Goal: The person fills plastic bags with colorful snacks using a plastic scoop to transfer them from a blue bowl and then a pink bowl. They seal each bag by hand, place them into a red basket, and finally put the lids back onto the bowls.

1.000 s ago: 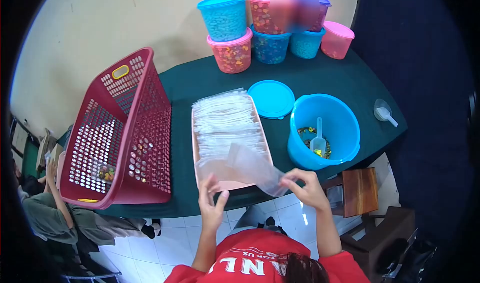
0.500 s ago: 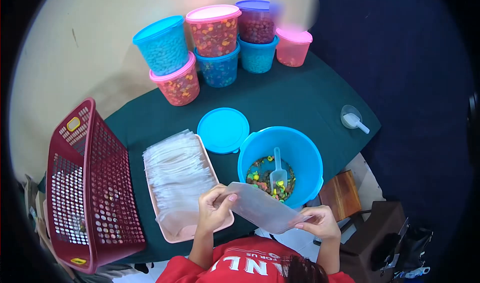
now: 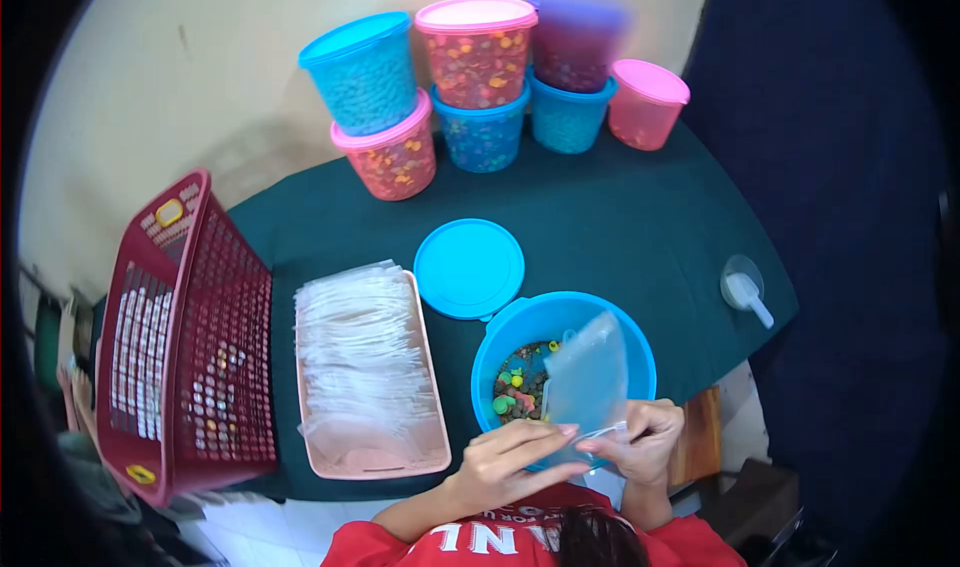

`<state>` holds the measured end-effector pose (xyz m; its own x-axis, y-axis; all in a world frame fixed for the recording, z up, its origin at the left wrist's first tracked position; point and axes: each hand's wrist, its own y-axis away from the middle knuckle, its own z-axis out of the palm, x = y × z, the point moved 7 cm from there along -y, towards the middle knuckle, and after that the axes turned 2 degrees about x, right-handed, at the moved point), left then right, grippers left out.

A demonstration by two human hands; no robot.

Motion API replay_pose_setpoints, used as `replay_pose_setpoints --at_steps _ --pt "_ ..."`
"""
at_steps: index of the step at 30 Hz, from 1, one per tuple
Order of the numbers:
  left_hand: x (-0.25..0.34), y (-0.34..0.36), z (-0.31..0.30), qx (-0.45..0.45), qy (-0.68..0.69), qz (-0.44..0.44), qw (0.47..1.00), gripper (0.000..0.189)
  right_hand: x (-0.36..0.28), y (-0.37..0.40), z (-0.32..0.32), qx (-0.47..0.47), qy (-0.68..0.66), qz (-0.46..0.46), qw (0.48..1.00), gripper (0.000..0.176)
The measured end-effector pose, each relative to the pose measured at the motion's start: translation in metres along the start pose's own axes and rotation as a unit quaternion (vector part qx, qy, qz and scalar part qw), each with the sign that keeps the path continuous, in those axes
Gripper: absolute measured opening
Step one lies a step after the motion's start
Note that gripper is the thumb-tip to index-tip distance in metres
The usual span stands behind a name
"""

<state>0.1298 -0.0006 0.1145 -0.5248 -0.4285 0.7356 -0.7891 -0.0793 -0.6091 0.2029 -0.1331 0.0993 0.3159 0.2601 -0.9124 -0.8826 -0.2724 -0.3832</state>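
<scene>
Clear plastic bag [image 3: 588, 372] leans toward one o'clock, in front of the blue bucket [image 3: 641, 362] at five o'clock in the view. The right hand [image 3: 645, 442], fingers curled, pinches its lower right edge; the left hand [image 3: 512, 459], fingers nearly straight, grasps its lower left side with a narrow gap. Upside-down on the red shirt [image 3: 400, 547] at six o'clock, white lettering reads "FOR U" and, larger, "NL", partly covered.
</scene>
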Motion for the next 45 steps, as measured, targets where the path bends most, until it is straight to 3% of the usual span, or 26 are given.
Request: replay_pose_setpoints --at_steps 3,7,10,12,15,17,18,21,23,25,27,31,33,35,42,44,45 --pt "-0.002 0.001 0.008 0.022 -0.045 -0.051 0.997 0.023 0.009 -0.019 -0.002 -0.078 -0.010 0.048 0.996 0.045" --pt "-0.005 0.003 0.024 0.094 -0.053 -0.084 0.991 0.021 0.013 -0.042 -0.010 -0.225 -0.076 -0.017 0.971 0.048" --pt "0.002 0.003 0.031 0.165 -0.093 -0.070 0.979 0.022 0.013 -0.052 -0.008 -0.344 -0.105 -0.059 0.931 0.037" --pt "0.020 0.015 0.030 0.262 -0.229 -0.012 0.937 0.026 0.021 -0.056 -0.008 -0.337 -0.079 -0.063 0.936 0.035" --pt "0.047 0.022 0.043 0.274 -0.348 0.032 0.896 0.030 0.016 -0.055 0.001 -0.344 -0.073 -0.098 0.931 0.023" --pt "0.052 0.016 0.054 0.256 -0.356 0.023 0.898 0.031 0.011 -0.058 0.002 -0.272 -0.230 0.036 0.934 0.023" --pt "0.053 0.009 0.058 0.237 -0.350 -0.002 0.906 0.031 0.013 -0.055 -0.004 -0.348 -0.170 -0.035 0.921 0.034" --pt "0.050 0.012 0.058 0.253 -0.371 -0.007 0.894 0.037 0.020 -0.057 -0.007 -0.418 -0.267 -0.005 0.868 0.032" --pt "0.054 0.039 0.033 0.466 -0.361 -0.002 0.808 0.048 0.030 -0.058 -0.014 -0.436 -0.247 0.000 0.865 0.030" --pt "0.064 0.038 0.021 0.461 -0.409 -0.021 0.787 0.058 0.024 -0.060 -0.012 -0.459 -0.247 0.004 0.853 0.027" --pt "0.057 0.035 0.011 0.440 -0.416 -0.140 0.783 0.063 0.027 -0.059 -0.014 -0.471 -0.255 0.006 0.844 0.028" --pt "0.043 0.035 0.009 0.412 -0.401 -0.169 0.801 0.047 0.028 -0.058 -0.016 -0.487 -0.282 0.010 0.827 0.029" --pt "0.044 0.033 0.011 0.429 -0.409 -0.153 0.791 0.039 0.028 -0.056 -0.017 -0.487 -0.281 0.008 0.827 0.029" --pt "0.035 0.041 0.009 0.448 -0.364 -0.138 0.805 0.036 0.037 -0.058 -0.020 -0.439 -0.308 0.103 0.838 0.024" --pt "0.033 0.031 0.001 0.433 -0.371 -0.066 0.819 0.027 0.035 -0.060 -0.018 -0.411 -0.304 0.143 0.847 0.022" --pt "0.016 0.044 -0.010 0.499 -0.194 -0.136 0.834 0.017 0.037 -0.059 -0.016 -0.420 -0.281 0.123 0.854 0.025" --pt "0.014 0.045 -0.014 0.494 -0.188 -0.138 0.838 0.017 0.035 -0.060 -0.014 -0.413 -0.279 0.124 0.858 0.025"
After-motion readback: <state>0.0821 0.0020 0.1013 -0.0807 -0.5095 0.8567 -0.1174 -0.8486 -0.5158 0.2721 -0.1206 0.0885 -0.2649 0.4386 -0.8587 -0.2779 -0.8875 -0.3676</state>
